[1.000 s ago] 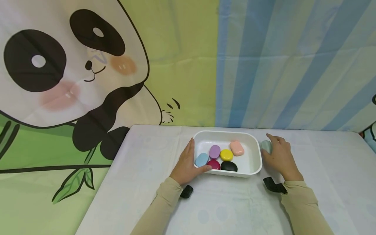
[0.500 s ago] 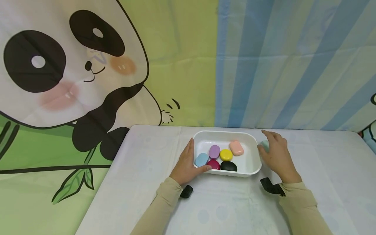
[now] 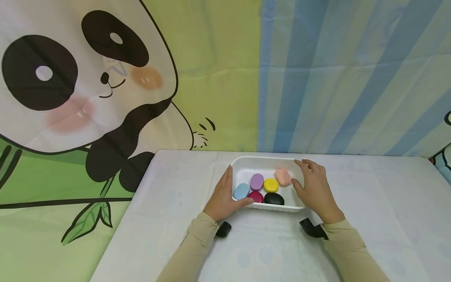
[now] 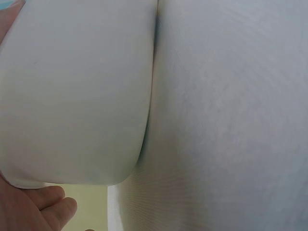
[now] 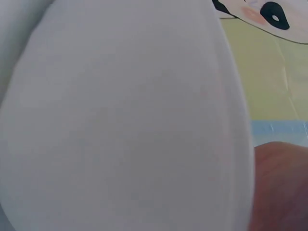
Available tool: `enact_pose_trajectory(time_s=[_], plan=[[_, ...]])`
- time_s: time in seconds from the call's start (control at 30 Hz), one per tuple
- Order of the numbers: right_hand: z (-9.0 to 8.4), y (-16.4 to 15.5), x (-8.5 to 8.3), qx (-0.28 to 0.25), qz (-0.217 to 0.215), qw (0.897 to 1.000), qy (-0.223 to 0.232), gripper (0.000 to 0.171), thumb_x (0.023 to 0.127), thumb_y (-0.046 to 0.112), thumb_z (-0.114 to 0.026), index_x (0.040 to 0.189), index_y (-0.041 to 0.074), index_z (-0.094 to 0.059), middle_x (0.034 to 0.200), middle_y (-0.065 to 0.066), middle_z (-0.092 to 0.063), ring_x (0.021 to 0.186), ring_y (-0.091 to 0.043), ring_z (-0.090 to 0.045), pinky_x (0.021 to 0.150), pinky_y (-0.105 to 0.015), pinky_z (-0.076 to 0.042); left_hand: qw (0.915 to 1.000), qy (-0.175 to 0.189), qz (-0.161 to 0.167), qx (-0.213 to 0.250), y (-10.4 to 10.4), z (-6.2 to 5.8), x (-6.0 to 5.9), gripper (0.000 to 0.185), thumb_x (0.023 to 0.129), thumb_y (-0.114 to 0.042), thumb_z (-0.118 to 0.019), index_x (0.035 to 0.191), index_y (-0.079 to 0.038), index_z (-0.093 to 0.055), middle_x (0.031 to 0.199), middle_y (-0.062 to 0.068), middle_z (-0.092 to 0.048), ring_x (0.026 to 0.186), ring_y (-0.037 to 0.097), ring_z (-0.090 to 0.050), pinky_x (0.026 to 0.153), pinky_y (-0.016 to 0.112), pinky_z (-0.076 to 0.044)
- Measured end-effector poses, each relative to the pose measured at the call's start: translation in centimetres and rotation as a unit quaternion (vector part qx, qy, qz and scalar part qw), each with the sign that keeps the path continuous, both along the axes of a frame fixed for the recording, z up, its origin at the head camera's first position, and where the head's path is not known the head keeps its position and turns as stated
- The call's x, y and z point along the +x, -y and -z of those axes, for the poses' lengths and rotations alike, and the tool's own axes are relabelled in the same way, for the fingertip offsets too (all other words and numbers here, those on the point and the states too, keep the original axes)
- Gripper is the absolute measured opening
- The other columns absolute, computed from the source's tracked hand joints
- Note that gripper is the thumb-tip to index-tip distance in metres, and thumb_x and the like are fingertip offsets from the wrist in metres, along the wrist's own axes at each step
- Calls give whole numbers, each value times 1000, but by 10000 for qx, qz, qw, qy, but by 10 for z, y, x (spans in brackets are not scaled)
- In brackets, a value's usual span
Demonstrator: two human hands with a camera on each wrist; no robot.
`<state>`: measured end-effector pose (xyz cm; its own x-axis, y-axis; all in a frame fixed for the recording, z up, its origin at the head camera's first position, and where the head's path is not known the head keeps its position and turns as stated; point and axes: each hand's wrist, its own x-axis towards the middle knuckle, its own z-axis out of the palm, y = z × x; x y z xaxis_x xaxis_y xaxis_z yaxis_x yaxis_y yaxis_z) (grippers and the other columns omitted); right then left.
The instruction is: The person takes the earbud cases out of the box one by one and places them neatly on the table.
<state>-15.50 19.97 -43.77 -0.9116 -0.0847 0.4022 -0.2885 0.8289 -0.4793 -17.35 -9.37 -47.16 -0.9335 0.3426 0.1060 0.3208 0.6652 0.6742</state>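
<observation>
A white tray [image 3: 290, 199] holds several smooth, rounded pieces that look like coloured stones. My left hand [image 3: 222, 196] grips its left end, thumb over the near rim and fingers along the side. Over the right end is my right hand [image 3: 315, 190], thumb and fingers spread apart, with no piece visible between them. The thumb is close to the pink piece [image 3: 282, 177]. Also inside lie a purple piece [image 3: 257, 181], a yellow one [image 3: 271, 185] and a black one [image 3: 274, 199]. The tray's outer wall [image 5: 130, 125] fills most of the right wrist view.
At the left of the tray are a light blue piece [image 3: 241, 191] and a dark red piece [image 3: 256, 196], partly behind my left thumb. A pale cloth [image 3: 253, 243] covers the table. Behind it hangs a backdrop [image 3: 218, 78] with a panda and stripes.
My right hand has moved left from the pale green piece beside the tray to over the tray's right end. The green piece is now hidden from view. My left hand has stayed put.
</observation>
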Motion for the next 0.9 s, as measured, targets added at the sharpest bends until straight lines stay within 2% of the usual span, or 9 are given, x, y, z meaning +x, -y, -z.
enact_pose_trajectory(time_s=[0.13,0.23,0.47,0.63,0.77,0.9], plan=[[5,9,-2,83,-155,9995,-260,53,85,4,-76,133,-8,-56,134,-37,-49,120,-57,-40,98,-67,-34,10000,42,-36,39,0,-1,1,126,78,-59,-79,161,-5,-1,168,11,-8,151,27,-20,120,44,-23],[6,13,-3,111,-232,9994,-233,54,85,5,-76,133,-8,-56,134,-36,-49,120,-57,-40,96,-67,-37,9999,93,-23,58,0,-2,2,127,78,-60,-79,161,-5,-1,168,11,-7,151,28,-19,120,44,-23],[6,23,-9,373,-383,9985,92,49,90,11,-74,132,-7,-58,132,-32,-54,123,-52,-44,101,-64,-39,10000,71,23,50,-2,-2,1,127,78,-65,-76,161,-6,-1,169,10,-7,152,27,-19,120,44,-23],[5,27,-14,591,-470,9964,377,37,98,14,-63,128,-8,-62,124,-32,-58,122,-51,-46,106,-63,-36,10000,64,19,40,-1,-1,0,127,78,-64,-76,162,-6,0,169,9,-7,151,26,-20,120,43,-24],[5,30,-16,701,-449,9939,717,34,104,17,-53,128,-5,-62,123,-31,-59,120,-52,-47,104,-63,-39,10000,45,7,44,0,0,0,127,78,-64,-76,162,-6,-1,169,10,-7,151,27,-20,120,44,-24],[7,31,-19,1096,-551,9889,834,31,100,11,-56,125,-6,-62,122,-32,-58,118,-52,-49,103,-63,-39,10000,68,-1,47,1,0,0,127,78,-64,-77,162,-6,-1,169,9,-7,151,27,-20,120,43,-25]])
